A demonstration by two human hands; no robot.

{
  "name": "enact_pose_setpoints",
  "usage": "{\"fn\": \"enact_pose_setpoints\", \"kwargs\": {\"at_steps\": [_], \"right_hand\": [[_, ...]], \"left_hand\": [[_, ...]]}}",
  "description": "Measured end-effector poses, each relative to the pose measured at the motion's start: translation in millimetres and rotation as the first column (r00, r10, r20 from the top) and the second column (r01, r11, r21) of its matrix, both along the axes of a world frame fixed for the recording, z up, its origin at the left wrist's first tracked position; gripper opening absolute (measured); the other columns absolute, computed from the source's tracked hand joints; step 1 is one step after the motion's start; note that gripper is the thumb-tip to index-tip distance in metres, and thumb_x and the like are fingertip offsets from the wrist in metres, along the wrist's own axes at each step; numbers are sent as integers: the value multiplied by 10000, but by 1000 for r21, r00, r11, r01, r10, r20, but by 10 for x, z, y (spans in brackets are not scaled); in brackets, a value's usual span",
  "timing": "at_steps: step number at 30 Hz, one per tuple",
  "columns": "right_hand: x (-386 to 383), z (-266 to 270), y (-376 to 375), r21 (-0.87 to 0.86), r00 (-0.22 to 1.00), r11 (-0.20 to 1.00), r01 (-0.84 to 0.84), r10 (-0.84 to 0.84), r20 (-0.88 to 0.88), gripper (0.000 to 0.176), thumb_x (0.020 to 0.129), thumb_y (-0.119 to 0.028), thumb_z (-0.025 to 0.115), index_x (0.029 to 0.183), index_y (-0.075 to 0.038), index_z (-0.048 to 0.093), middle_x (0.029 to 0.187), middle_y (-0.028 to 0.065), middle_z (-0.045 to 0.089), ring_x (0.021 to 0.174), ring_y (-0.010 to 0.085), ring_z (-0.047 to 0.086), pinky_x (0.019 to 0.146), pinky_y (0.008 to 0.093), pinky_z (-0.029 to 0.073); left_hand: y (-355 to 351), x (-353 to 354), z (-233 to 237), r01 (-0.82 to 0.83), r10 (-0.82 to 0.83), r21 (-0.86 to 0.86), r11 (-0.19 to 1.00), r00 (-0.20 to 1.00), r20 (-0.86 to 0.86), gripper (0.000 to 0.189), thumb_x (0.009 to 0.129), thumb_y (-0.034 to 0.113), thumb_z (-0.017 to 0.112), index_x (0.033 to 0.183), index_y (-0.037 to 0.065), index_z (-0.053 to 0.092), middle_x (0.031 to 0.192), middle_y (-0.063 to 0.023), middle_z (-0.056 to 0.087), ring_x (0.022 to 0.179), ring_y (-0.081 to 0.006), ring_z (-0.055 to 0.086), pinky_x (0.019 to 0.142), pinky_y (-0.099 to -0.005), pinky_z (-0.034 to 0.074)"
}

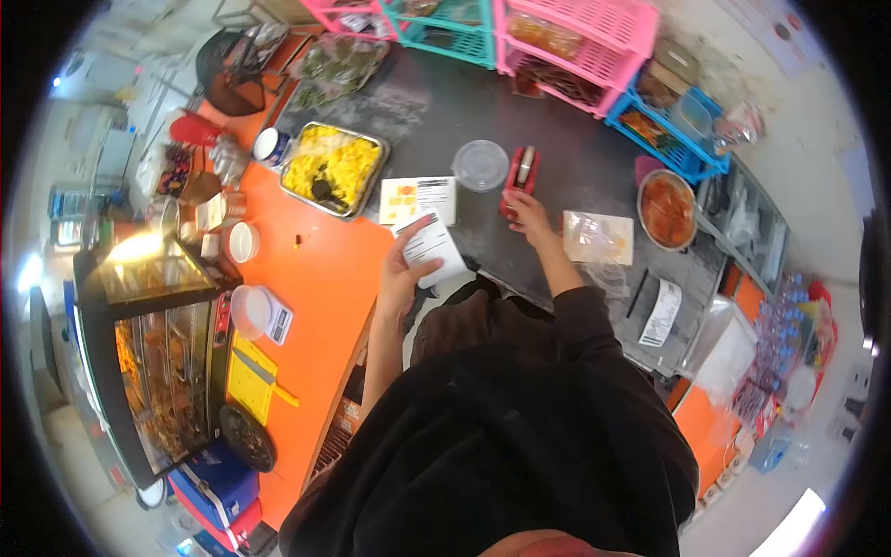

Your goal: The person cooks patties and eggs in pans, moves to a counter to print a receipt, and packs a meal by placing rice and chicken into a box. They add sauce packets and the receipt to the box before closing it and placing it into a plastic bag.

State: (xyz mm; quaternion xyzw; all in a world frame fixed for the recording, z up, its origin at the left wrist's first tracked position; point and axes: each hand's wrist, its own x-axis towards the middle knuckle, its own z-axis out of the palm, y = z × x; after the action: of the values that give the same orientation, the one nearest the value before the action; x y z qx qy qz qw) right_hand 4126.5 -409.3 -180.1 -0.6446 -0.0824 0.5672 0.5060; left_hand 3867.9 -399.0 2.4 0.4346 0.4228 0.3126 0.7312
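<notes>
My left hand [406, 278] pinches a white printed paper slip [432, 249] between thumb and fingers, above the table's front edge. My right hand [531, 221] has its fingers closed on the near end of a red stapler [522, 174], which points away from me on the dark tabletop. A card with yellow-orange pictures and print [418, 199] lies just beyond the slip. Between that card and the stapler is a round clear plastic lid [481, 165]. Right of my right hand lies a clear-wrapped flat pack [599, 238].
A metal tray of yellow food [376, 190] stands left, and a bowl of reddish food [666, 212] right. Pink racks [575, 56] and a blue basket [664, 139] line the back. On the orange table [325, 278] are a knife on a yellow board [251, 376] and a glass display case [167, 371].
</notes>
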Motion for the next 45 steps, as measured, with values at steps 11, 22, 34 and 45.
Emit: {"fn": "enact_pose_setpoints", "kwargs": {"at_steps": [11, 22, 34, 45], "right_hand": [[-304, -458, -368, 165, 994, 984, 72, -85, 71, 192, 843, -31, 663, 952, 127, 639, 958, 178, 661, 871, 229, 657, 754, 364, 588], [-434, 1041, -302, 342, 986, 940, 3, -60, 154, 200, 880, -208, 647, 1014, -80, 719, 1086, 22, 631, 942, 168, 600, 791, 296, 504], [-259, -10, -133, -164, 385, 986, 10, 148, 911, 205, 849, -276, 694, 1008, -150, 668, 1085, 24, 570, 912, 139, 563, 764, 286, 470], [-312, -349, -525, 305, 993, 951, -53, 19, 114, 230, 882, -197, 662, 953, 22, 655, 965, 52, 575, 936, 196, 626, 759, 308, 555]], "left_hand": [[442, -121, -283, 103, -93, -168, 980, 994, 65, 567, 736, -152, 645, 1256, 57, 561, 1288, -86, 540, 1141, -175, 537, 950, -297, 451], [567, 180, -292, 220, -231, 103, 970, 967, 105, 911, 681, -177, 644, 1442, 158, 272, 1249, -75, 493, 1157, -172, 504, 967, -321, 428], [511, 158, -422, 386, -410, 249, 888, 911, 49, 758, 745, -93, 669, 1419, 65, 361, 1170, -81, 571, 1032, -150, 573, 910, -286, 454], [620, 0, -390, 316, -303, -108, 943, 946, 118, 547, 816, -67, 606, 1335, 73, 504, 1288, -100, 548, 1169, -190, 531, 975, -315, 445]]}}
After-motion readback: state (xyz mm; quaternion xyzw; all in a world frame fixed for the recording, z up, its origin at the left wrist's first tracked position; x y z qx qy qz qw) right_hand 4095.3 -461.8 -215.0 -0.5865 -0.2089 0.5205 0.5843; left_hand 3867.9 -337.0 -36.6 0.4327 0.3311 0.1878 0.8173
